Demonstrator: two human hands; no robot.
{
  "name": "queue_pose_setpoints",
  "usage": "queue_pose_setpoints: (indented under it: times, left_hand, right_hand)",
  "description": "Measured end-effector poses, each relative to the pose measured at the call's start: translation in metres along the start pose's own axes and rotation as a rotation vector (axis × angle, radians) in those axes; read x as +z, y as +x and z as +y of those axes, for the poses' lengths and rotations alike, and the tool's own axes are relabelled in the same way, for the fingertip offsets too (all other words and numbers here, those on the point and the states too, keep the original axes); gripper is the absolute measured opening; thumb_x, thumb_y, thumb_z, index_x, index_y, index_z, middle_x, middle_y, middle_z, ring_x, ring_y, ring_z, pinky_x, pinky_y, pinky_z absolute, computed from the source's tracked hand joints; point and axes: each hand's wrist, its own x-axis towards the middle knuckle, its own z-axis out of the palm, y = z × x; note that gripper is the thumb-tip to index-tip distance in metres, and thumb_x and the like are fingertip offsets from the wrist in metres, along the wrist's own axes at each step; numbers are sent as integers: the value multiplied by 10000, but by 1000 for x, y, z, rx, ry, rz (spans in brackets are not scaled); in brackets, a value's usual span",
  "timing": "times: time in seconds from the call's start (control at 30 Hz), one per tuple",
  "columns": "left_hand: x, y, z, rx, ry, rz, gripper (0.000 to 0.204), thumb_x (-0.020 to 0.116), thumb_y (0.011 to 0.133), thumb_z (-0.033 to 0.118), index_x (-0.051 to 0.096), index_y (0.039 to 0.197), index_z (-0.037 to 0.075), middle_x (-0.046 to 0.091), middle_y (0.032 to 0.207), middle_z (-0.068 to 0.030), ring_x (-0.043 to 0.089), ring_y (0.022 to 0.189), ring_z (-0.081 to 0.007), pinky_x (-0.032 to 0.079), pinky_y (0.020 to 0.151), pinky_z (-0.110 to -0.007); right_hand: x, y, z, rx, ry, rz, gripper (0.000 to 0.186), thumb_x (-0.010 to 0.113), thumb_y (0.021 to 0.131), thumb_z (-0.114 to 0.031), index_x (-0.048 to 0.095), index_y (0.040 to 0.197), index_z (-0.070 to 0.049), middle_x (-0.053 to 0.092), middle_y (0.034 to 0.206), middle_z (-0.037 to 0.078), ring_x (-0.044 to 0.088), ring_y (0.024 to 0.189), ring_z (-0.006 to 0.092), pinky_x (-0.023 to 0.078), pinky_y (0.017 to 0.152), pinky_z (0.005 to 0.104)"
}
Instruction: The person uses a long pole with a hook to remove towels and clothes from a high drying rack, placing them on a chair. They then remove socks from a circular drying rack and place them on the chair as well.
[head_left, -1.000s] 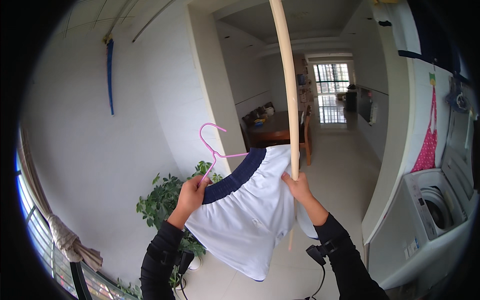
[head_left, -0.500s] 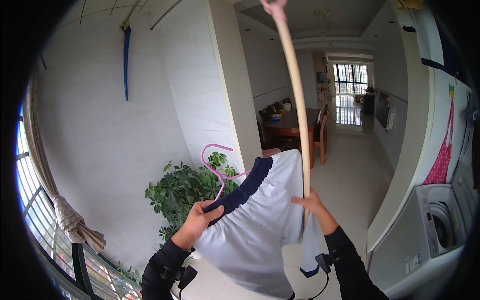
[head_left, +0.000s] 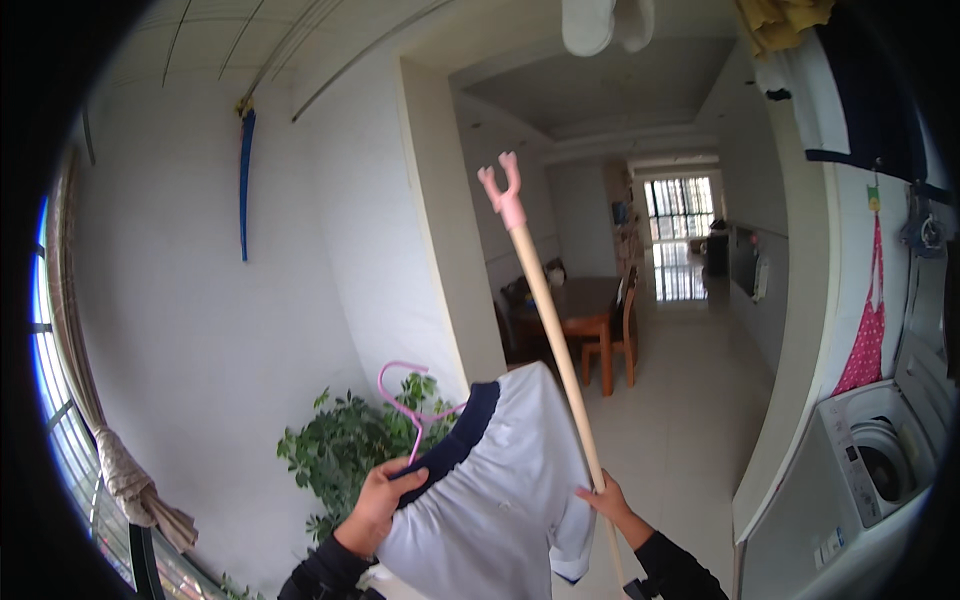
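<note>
My left hand (head_left: 385,508) pinches the navy waistband (head_left: 465,425) of white shorts (head_left: 480,520), which have a pink wire hanger (head_left: 413,410) in their waist, its hook upward. My right hand (head_left: 610,505) is closed on a pale wooden pole (head_left: 550,320) at the right edge of the shorts, its thumb by the cloth. The pole leans up and left, topped by a pink forked head (head_left: 508,200). Part of the shorts hangs behind the pole.
A leafy plant (head_left: 340,450) stands beyond the shorts. A curtain (head_left: 120,460) borders the left window. An open washing machine (head_left: 840,510) stands at right, with hung clothes (head_left: 860,90) above it. Ahead, a doorway leads to a wooden table (head_left: 575,305) with chairs. Ceiling rails (head_left: 350,70) run overhead.
The pole now tilts further left, with its whole pink head in view. My hands and the shorts sit lower in the picture; more ceiling and hung clothing show above.
</note>
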Motion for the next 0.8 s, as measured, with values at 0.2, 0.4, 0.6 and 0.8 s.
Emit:
queue_pose_setpoints:
  times: [0.2, 0.4, 0.6, 0.8]
  left_hand:
    - [48, 16, -18, 82, -58, -19, 421, 663, 740, 57, 497, 1126, 38, 513, 824, 10, 483, 727, -68, 413, 697, -198]
    - [127, 30, -38, 269, -105, -313, 352, 626, 792, 114, 509, 1113, 30, 546, 859, -18, 485, 798, -83, 401, 759, -220]
    - [144, 34, -25, 295, -76, -260, 204, 586, 838, 204, 608, 897, 10, 557, 806, 12, 468, 790, -65, 383, 739, -205]
    - [137, 56, 39, 385, -52, -236, 298, 521, 873, 263, 578, 995, -3, 574, 923, -21, 493, 853, -82, 390, 785, -226]
  right_hand:
    - [-11, 5, -66, -110, -134, 102, 310, 643, 754, -264, 491, 892, -32, 575, 657, 114, 580, 616, 270, 462, 569, 356]
    - [5, -14, -138, -111, -261, -105, 249, 597, 756, -264, 470, 848, -71, 576, 645, 178, 567, 623, 391, 460, 555, 438]
    - [-16, -73, -25, -72, -393, -139, 234, 624, 751, -237, 498, 837, -59, 573, 632, 138, 583, 582, 323, 465, 532, 383]
    - [-72, -180, 97, 377, -27, -224, 304, 627, 779, -280, 613, 965, -39, 629, 806, 94, 581, 769, 171, 463, 649, 322]
